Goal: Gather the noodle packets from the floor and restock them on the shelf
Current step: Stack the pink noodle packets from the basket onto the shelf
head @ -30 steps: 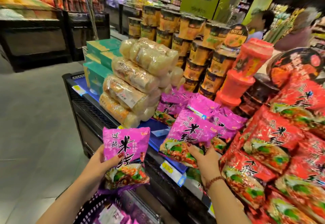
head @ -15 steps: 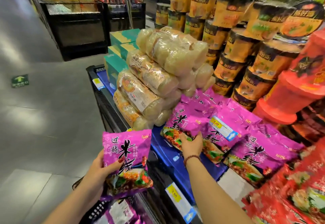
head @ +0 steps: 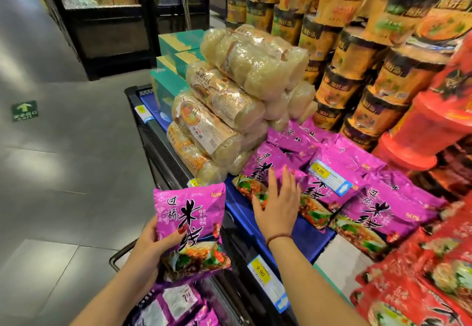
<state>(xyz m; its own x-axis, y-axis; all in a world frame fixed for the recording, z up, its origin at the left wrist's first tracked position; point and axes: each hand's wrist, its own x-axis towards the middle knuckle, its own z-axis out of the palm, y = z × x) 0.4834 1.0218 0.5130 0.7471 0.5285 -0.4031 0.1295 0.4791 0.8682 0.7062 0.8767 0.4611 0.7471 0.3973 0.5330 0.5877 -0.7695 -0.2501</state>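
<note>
My left hand [head: 153,244] grips a purple noodle packet [head: 191,231] from its left side, thumb curled over the printed front and fingers behind. The packet stands upright off the front of the shelf [head: 306,238], long axis up and down, printed face toward me, top edge up and leaning slightly right. My right hand [head: 277,205] is spread flat, fingers straight and holding nothing, resting on the lower half of another purple packet [head: 258,167] at the left end of the shelf. That one lies face up with its long axis running away from me, top edge toward the back. More purple packets [head: 378,210] lie to its right in an overlapping row, one with a yellow and blue price tag [head: 329,175] on it. Touching the row on the left is a stack of clear-wrapped noodle bundles [head: 229,111], with teal boxes [head: 168,88] beyond. Noodle tubs [head: 357,57] are stacked behind the row, red tubs [head: 429,126] to the right, and red packets [head: 421,274] fill the near right. Below my left hand a basket [head: 120,254] holds more purple packets [head: 173,305], over the grey floor [head: 63,172]
</note>
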